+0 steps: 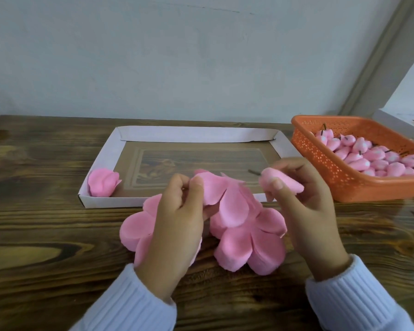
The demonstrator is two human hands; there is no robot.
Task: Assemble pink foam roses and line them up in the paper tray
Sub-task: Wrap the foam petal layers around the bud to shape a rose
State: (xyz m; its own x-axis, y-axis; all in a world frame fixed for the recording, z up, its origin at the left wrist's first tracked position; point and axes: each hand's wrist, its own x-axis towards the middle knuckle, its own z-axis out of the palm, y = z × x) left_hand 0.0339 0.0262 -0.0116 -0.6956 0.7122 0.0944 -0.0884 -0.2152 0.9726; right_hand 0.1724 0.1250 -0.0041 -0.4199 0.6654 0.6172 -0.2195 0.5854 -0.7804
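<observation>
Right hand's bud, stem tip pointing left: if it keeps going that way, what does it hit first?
Most likely the petal layer pinched in the left hand. The stem of the bud in the right hand aims at its upper edge, though depth is unclear and it might pass just above.

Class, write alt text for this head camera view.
A left hand pinches a pink petal sheet while the right hand holds a foam bud over a wooden table. One finished rose lies in the paper tray.

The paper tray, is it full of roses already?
No, the paper tray holds just one finished rose, tucked in its near left corner; the rest of its floor is bare.
</observation>
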